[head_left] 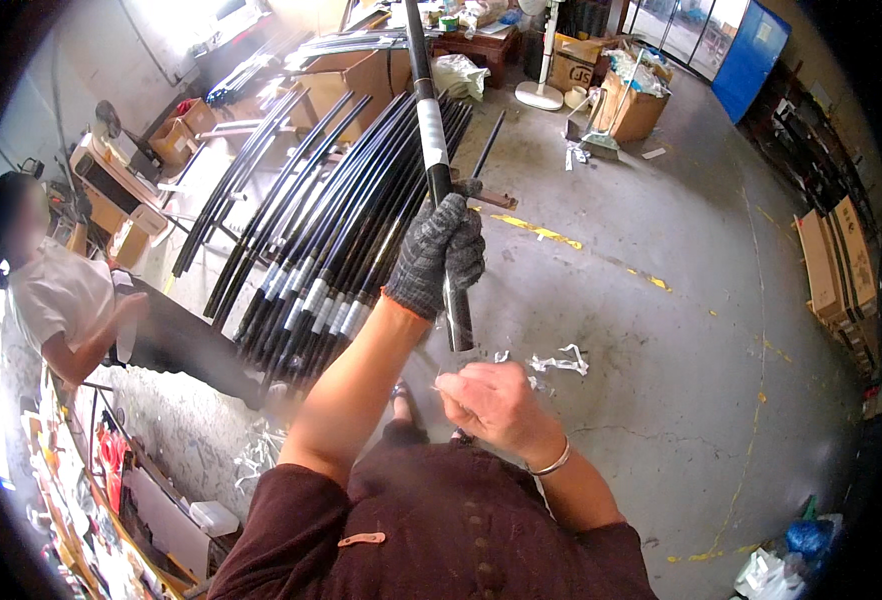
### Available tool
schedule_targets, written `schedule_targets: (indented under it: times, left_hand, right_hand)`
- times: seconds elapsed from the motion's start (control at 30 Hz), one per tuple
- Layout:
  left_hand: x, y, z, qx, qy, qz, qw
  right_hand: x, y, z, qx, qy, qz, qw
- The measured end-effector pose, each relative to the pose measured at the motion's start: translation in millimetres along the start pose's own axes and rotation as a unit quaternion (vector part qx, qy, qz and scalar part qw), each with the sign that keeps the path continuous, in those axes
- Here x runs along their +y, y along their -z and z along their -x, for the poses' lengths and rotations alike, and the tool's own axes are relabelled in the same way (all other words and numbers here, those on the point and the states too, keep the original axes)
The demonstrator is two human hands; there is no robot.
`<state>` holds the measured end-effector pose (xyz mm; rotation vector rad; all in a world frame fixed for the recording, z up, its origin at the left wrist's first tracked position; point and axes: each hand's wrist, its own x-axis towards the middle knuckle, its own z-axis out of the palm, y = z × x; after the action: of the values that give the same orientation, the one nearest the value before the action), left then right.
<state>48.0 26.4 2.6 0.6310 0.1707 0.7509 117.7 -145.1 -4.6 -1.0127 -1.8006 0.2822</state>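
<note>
A long black pole (421, 65) with a pale silvery band rises steeply in front of me, its upper end beyond the top edge. My left hand (437, 256), in a dark grey knit glove, is wrapped round it near the lower end. Just below that end is my right hand (496, 404), bare, with a metal bangle at the wrist. Its fingers are pinched together, apart from the pole; what they hold, if anything, is too small to make out. Left of the gloved hand, many similar black poles (336, 235) lie side by side on a rack, several with silvery bands.
A person (81, 310) in a pale shirt stands at the left. White scraps (561, 360) litter the grey floor (681, 390). Cardboard boxes stand at the back (633, 108) and right (841, 260). A long-handled dustpan (593, 143) and a white stand base (539, 96) are farther off.
</note>
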Motion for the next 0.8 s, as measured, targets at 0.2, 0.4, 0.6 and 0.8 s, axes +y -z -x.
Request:
schedule_targets:
  times: [0.2, 0.4, 0.6, 0.8]
  left_hand:
    - [1, 5, -1, 0.029, -0.082, -0.048, 0.995]
    - [-13, -5, -9, 0.094, -0.141, -0.040, 0.985]
    - [0, 15, -1, 0.077, -0.078, -0.010, 0.994]
    - [-15, 19, 1, 0.139, -0.099, -0.141, 0.975]
  right_hand:
    - [12, 3, 20, 0.063, -0.109, -0.044, 0.991]
    - [24, -27, 34, 0.038, -0.170, -0.210, 0.962]
    - [60, 7, 51, 0.364, -0.258, -0.333, 0.831]
    - [0, 26, 17, 0.204, -0.097, -0.413, 0.882]
